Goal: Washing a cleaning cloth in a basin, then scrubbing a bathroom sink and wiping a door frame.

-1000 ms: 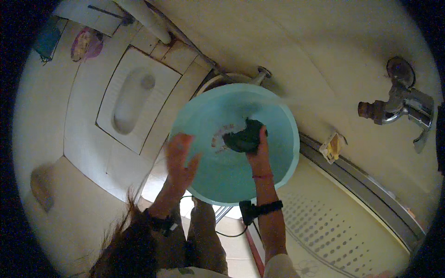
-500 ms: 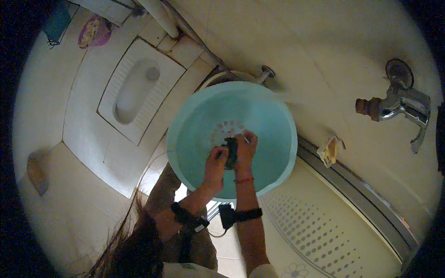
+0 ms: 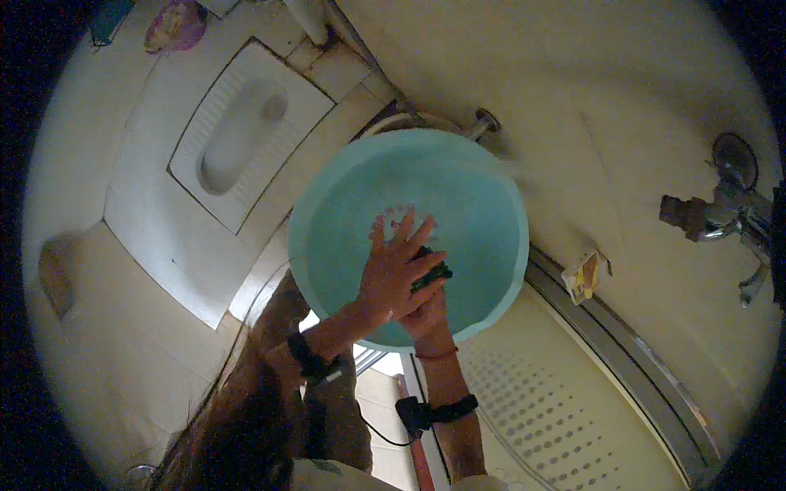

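Note:
A small, bunched dark green cloth-like piece (image 3: 431, 270) lies between my two hands over the turquoise basin (image 3: 512, 221); its exact kind does not show. My left hand (image 3: 395, 270), palm down and fingers spread, presses on it from above. Beneath is my right hand (image 3: 427, 315), cupping the piece from below, with its fingers mostly hidden by the left hand and the cloth. Reddish printed marks show on the basin's bottom beyond my left fingertips. Each forearm wears a black strap, and a thin red band circles the right wrist.
A squat toilet (image 3: 244, 139) is set in the floor at the left. On the right wall is a metal tap (image 3: 720, 217). A small torn packet (image 3: 583, 278) lies on the ledge right of the basin, beside a pale dotted panel (image 3: 548, 409). A pink-purple bag (image 3: 176, 26) sits far left.
My left hand has gone from pinching the dark piece to lying spread over it. The right hand has turned beneath it. The view has shifted slightly.

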`<action>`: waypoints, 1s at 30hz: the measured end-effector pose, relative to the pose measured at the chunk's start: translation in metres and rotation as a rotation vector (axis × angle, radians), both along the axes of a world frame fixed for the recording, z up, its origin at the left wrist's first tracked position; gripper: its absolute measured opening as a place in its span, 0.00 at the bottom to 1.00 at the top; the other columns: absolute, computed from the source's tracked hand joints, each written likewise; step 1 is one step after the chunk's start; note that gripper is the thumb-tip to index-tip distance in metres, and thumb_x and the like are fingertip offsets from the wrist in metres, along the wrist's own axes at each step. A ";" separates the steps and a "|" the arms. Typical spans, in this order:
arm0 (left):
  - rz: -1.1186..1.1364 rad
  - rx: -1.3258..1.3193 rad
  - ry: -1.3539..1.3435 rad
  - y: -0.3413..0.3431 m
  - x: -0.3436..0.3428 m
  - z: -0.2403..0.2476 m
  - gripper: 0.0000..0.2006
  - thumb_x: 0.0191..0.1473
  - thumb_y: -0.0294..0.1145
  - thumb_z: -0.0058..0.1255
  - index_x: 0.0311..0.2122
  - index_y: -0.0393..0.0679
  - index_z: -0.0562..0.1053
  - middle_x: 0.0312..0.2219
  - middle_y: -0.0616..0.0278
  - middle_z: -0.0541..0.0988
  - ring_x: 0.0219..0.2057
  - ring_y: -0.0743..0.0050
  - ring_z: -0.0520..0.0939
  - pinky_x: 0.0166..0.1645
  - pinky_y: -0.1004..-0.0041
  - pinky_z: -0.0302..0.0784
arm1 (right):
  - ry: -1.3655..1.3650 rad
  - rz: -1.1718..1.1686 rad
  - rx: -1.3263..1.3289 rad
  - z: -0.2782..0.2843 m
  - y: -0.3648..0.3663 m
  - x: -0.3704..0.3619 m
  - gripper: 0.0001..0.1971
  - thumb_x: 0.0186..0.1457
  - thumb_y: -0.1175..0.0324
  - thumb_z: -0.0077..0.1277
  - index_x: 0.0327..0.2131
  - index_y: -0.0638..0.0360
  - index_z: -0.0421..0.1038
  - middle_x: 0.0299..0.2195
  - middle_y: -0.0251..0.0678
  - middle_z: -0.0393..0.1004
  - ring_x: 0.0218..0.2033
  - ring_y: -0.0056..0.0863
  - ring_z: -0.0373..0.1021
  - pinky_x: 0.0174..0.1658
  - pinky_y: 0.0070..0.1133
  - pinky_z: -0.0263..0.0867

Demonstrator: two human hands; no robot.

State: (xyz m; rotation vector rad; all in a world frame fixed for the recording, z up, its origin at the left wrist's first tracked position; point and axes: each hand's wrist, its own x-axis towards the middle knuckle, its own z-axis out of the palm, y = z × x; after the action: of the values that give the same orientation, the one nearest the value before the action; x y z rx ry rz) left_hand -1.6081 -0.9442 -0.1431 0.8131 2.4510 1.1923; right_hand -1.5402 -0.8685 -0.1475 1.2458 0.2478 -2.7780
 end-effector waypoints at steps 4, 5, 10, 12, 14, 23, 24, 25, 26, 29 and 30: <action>0.073 0.165 -0.154 0.005 0.028 -0.020 0.10 0.44 0.40 0.57 0.30 0.46 0.75 0.34 0.59 0.76 0.40 0.53 0.75 0.45 0.59 0.71 | -0.114 0.153 0.266 -0.034 -0.003 0.016 0.23 0.62 0.52 0.32 0.53 0.56 0.62 0.49 0.44 0.68 0.50 0.34 0.65 0.54 0.34 0.60; 0.081 0.170 -0.162 0.010 0.026 -0.015 0.10 0.44 0.40 0.57 0.30 0.46 0.75 0.34 0.59 0.76 0.40 0.53 0.75 0.45 0.59 0.71 | -0.151 0.222 0.389 -0.043 -0.003 0.020 0.23 0.62 0.52 0.32 0.53 0.56 0.62 0.49 0.44 0.68 0.50 0.35 0.65 0.54 0.34 0.60; 0.494 0.268 -0.269 0.025 0.026 0.004 0.13 0.47 0.37 0.56 0.17 0.43 0.69 0.14 0.56 0.68 0.19 0.55 0.72 0.25 0.62 0.68 | -0.272 0.686 1.157 -0.054 -0.001 0.050 0.21 0.62 0.53 0.33 0.51 0.56 0.63 0.47 0.44 0.69 0.48 0.35 0.66 0.52 0.34 0.60; 0.509 0.259 -0.437 0.030 0.031 0.000 0.15 0.48 0.37 0.54 0.16 0.43 0.68 0.13 0.55 0.67 0.17 0.57 0.71 0.24 0.63 0.66 | -0.260 0.846 1.431 -0.054 0.005 0.057 0.21 0.62 0.54 0.33 0.51 0.56 0.63 0.46 0.45 0.69 0.47 0.35 0.67 0.51 0.34 0.61; 0.524 0.247 -0.600 0.028 0.034 -0.001 0.16 0.50 0.36 0.53 0.15 0.42 0.67 0.12 0.53 0.65 0.15 0.59 0.70 0.22 0.64 0.65 | -0.233 0.947 1.620 -0.053 0.008 0.062 0.21 0.62 0.54 0.33 0.50 0.57 0.64 0.46 0.45 0.70 0.46 0.36 0.67 0.50 0.34 0.61; 0.805 1.183 -1.449 0.007 0.025 -0.074 0.13 0.52 0.39 0.50 0.21 0.43 0.72 0.19 0.62 0.75 0.23 0.70 0.75 0.33 0.70 0.69 | -0.242 1.030 1.634 -0.062 0.037 0.010 0.16 0.60 0.57 0.41 0.40 0.63 0.64 0.33 0.39 0.71 0.35 0.33 0.66 0.41 0.27 0.62; 0.921 1.145 -1.358 0.007 0.017 -0.083 0.11 0.52 0.41 0.50 0.31 0.44 0.73 0.28 0.61 0.75 0.32 0.70 0.74 0.41 0.71 0.67 | -0.108 0.790 1.574 -0.072 0.046 0.006 0.18 0.60 0.57 0.43 0.42 0.64 0.66 0.36 0.41 0.72 0.38 0.35 0.67 0.43 0.27 0.63; 1.039 1.098 -1.247 -0.002 0.013 -0.085 0.16 0.53 0.44 0.49 0.41 0.44 0.73 0.37 0.59 0.76 0.41 0.69 0.74 0.49 0.71 0.65 | -0.100 0.791 1.561 -0.084 0.051 -0.005 0.18 0.60 0.57 0.43 0.42 0.64 0.66 0.36 0.41 0.72 0.38 0.35 0.67 0.43 0.27 0.63; 1.024 1.116 -1.265 -0.002 0.023 -0.101 0.16 0.53 0.44 0.49 0.41 0.44 0.73 0.37 0.59 0.76 0.41 0.69 0.74 0.49 0.71 0.65 | -0.209 0.766 1.761 -0.097 0.073 -0.016 0.20 0.59 0.56 0.44 0.46 0.65 0.65 0.42 0.44 0.70 0.42 0.38 0.67 0.47 0.27 0.62; 1.072 0.582 -1.292 -0.055 0.061 -0.160 0.27 0.54 0.52 0.48 0.56 0.49 0.63 0.53 0.63 0.66 0.55 0.67 0.63 0.59 0.63 0.54 | -0.311 0.833 1.978 -0.112 0.080 -0.037 0.26 0.58 0.55 0.46 0.53 0.64 0.62 0.52 0.48 0.64 0.51 0.45 0.63 0.54 0.29 0.59; 1.213 0.684 -1.398 -0.070 0.069 -0.160 0.29 0.54 0.54 0.46 0.57 0.50 0.61 0.55 0.64 0.63 0.57 0.66 0.61 0.59 0.56 0.52 | -0.326 0.933 2.025 -0.113 0.075 -0.046 0.29 0.57 0.54 0.47 0.56 0.63 0.58 0.57 0.49 0.59 0.55 0.48 0.60 0.57 0.31 0.57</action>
State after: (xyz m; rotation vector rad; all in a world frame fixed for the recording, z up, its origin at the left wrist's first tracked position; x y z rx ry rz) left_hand -1.5388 -1.0145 -0.3031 -1.2882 1.0866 1.9144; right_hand -1.5860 -0.7939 -0.2608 0.9155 2.8184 -0.7821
